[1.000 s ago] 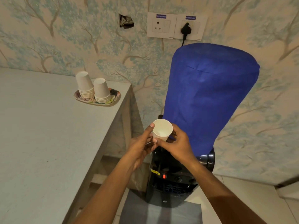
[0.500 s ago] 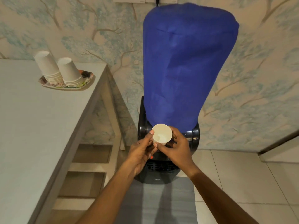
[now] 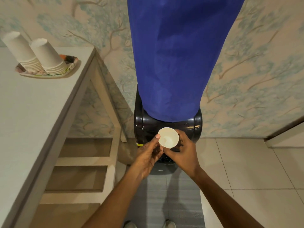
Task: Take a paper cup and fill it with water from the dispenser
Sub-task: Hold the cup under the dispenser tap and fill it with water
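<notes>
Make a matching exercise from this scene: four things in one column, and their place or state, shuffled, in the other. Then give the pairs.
Things:
1. paper cup
2. cup stacks
3. blue cover
4. dispenser

Place or state:
A. upside down on a patterned tray on the table
B. black, standing on the floor against the wall
C. draped over the bottle on top of the machine
D. upright, mouth up, held between left hand and right hand

Pairs: 1-D, 2-A, 3-C, 4-B

Cup stacks (image 3: pixel 35 54) on table (image 3: pixel 29 116), left of dispenser (image 3: pixel 167 122).
</notes>
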Demonstrator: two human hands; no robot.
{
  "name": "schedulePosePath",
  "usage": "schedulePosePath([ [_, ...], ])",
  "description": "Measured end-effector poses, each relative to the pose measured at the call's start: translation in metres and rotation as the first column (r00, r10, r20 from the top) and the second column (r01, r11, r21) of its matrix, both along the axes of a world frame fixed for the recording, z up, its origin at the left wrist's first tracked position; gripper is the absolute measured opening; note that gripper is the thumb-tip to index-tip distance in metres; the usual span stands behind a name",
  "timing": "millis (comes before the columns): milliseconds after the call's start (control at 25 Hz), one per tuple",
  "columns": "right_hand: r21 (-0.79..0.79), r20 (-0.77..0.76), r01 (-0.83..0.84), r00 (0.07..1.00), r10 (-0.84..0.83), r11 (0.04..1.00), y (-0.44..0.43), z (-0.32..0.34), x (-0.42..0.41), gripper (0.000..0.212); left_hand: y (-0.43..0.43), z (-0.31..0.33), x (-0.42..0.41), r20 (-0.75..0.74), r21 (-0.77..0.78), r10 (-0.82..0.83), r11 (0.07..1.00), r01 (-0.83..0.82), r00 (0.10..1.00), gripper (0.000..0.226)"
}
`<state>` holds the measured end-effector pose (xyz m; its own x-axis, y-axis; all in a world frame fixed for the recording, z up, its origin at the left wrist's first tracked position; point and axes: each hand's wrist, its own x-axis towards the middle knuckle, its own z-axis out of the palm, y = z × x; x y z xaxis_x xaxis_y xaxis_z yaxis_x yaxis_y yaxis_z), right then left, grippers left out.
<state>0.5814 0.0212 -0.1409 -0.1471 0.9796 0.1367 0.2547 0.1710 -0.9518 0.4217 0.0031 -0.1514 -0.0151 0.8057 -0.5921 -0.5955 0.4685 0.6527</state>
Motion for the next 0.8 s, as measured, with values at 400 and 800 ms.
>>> schedulePosePath([
  [400,-0.097,0.064,0.04,0.997,-0.034,0.995,-0.028,-0.108,-0.005,0.072,-0.028,-0.096,0.007,-0.033,-0.164,0.092,0.982,-0.097,0.995,0.058],
  [800,-0.146,0.07,0.093,0.994,-0.084,0.985,-0.03,-0.206,-0.004,0.064,-0.03,-0.201,0.019,0.011,-0.238,0.127,0.964,-0.121,0.992,0.049],
])
